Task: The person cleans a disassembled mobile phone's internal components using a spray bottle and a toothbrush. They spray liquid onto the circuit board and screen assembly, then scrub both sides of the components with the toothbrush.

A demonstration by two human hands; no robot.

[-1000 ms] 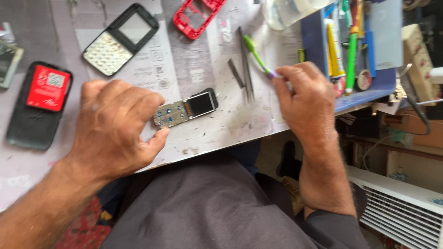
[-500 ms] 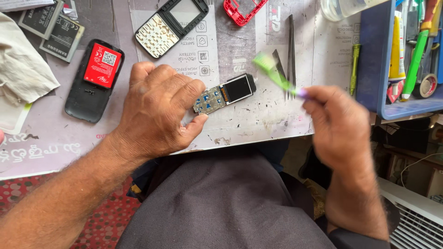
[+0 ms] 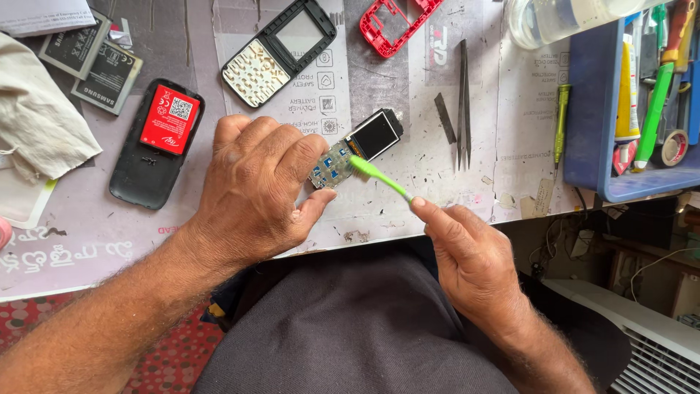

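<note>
Overhead, head view only. Left hand (image 3: pixel 255 186) presses down on phone board (image 3: pixel 354 149), fingers pinning keypad end flat on worktop (image 3: pixel 408 109); small screen end sticks out past fingertips. Right hand (image 3: pixel 467 255) pinches green brush (image 3: pixel 375 175) by handle; bristle end rests on board, probably touching contacts. Black back cover with red battery (image 3: pixel 169 120) lies just left of left hand. Keypad frame (image 3: pixel 277 51), red frame (image 3: pixel 394 22), tweezers (image 3: pixel 463 102) farther up. Blue tray (image 3: pixel 583 146) at right.
</note>
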